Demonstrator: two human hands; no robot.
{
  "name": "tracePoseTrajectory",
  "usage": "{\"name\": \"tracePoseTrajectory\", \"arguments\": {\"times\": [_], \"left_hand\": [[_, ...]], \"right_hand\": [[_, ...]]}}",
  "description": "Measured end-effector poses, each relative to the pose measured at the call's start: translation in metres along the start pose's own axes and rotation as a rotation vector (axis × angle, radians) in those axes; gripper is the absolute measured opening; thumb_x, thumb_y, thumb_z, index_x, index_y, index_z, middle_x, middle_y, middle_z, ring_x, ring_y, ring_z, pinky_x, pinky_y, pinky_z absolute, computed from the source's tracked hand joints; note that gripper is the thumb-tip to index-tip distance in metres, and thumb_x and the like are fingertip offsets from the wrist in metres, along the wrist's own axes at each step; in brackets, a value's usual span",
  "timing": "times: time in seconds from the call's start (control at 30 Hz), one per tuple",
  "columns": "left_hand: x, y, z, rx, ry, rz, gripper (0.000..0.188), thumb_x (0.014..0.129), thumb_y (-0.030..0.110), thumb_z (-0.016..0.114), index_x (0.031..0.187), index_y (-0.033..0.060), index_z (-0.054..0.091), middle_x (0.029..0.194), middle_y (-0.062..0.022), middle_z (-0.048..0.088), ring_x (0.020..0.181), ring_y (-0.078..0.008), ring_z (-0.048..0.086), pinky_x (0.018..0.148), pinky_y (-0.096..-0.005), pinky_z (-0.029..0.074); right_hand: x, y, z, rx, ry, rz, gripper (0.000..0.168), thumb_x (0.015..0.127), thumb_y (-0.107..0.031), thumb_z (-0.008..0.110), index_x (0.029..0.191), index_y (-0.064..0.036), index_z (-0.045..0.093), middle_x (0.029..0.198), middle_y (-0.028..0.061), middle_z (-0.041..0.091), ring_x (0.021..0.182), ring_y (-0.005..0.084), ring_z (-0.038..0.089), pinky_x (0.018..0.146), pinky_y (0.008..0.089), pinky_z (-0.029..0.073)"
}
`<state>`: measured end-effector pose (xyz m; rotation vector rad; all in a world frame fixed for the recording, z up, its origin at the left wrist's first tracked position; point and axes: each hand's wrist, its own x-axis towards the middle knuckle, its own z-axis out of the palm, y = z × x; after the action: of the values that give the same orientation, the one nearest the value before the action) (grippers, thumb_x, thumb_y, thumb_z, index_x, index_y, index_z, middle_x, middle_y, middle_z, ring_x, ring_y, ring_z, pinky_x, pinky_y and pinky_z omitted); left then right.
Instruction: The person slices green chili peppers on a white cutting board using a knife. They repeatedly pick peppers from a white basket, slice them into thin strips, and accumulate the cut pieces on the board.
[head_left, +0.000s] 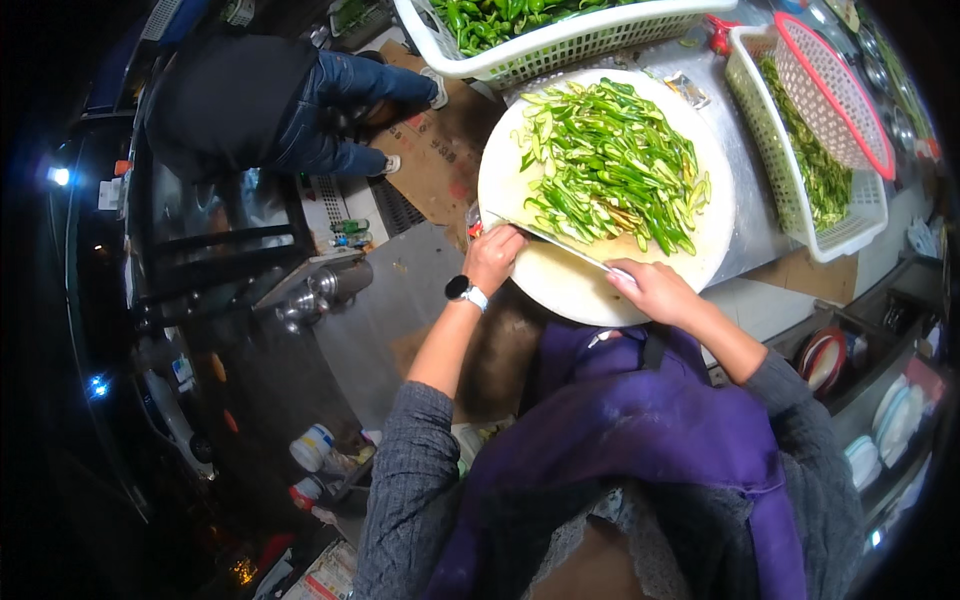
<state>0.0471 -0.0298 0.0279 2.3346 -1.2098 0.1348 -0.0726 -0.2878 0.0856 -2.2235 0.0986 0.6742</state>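
Observation:
A heap of sliced green peppers (615, 161) covers much of a round white cutting board (559, 289). My right hand (649, 289) grips the handle of a knife (559, 244), whose blade lies along the near edge of the heap and points to the left. At the board's left rim, my left hand (495, 255) is by the blade's far end with its fingers curled; whether it pinches the blade or only rests beside it, I cannot tell.
Beyond the board stands a white plastic basket (525, 71) of whole green peppers. On the right, another white basket (791, 172) holds cut peppers, with a pink-rimmed strainer (825, 97) leaning in it. A person (225, 105) in dark clothes bends at the upper left. Plates (892, 424) sit on a lower-right shelf.

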Motion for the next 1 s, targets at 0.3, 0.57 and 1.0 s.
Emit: {"name": "tracePoseTrajectory", "arguments": {"times": [0.3, 0.57, 1.0], "left_hand": [[-0.006, -0.002, 0.006, 0.013, 0.027, -0.022, 0.008, 0.076, 0.004, 0.066, 0.073, 0.0052, 0.059, 0.085, -0.0044, 0.064, 0.075, -0.0223, 0.063, 0.062, -0.0337, 0.052], [-0.002, -0.003, 0.002, 0.017, 0.130, 0.003, 0.008, 0.077, 0.009, 0.070, 0.075, 0.0090, 0.062, 0.086, -0.0018, 0.063, 0.075, -0.0216, 0.062, 0.062, -0.0325, 0.051], [0.003, -0.003, 0.003, -0.081, 0.023, 0.078, 0.012, 0.075, 0.001, 0.066, 0.073, 0.0035, 0.055, 0.079, -0.0067, 0.060, 0.073, -0.0248, 0.060, 0.063, -0.0348, 0.051]], "right_hand": [[0.014, -0.015, -0.005, 0.147, -0.067, -0.004, 0.047, 0.095, -0.045, 0.042, 0.115, -0.007, 0.062, 0.102, 0.0201, 0.066, 0.099, 0.0374, 0.061, 0.087, 0.0431, 0.047], [0.038, 0.002, 0.023, 0.330, -0.081, 0.014, 0.046, 0.095, -0.046, 0.044, 0.116, -0.008, 0.061, 0.109, 0.0195, 0.064, 0.101, 0.0385, 0.060, 0.089, 0.0436, 0.046], [0.028, 0.000, 0.015, 0.094, 0.053, 0.001, 0.046, 0.094, -0.048, 0.042, 0.109, -0.011, 0.064, 0.089, 0.0198, 0.066, 0.087, 0.0380, 0.063, 0.080, 0.0444, 0.049]]}}
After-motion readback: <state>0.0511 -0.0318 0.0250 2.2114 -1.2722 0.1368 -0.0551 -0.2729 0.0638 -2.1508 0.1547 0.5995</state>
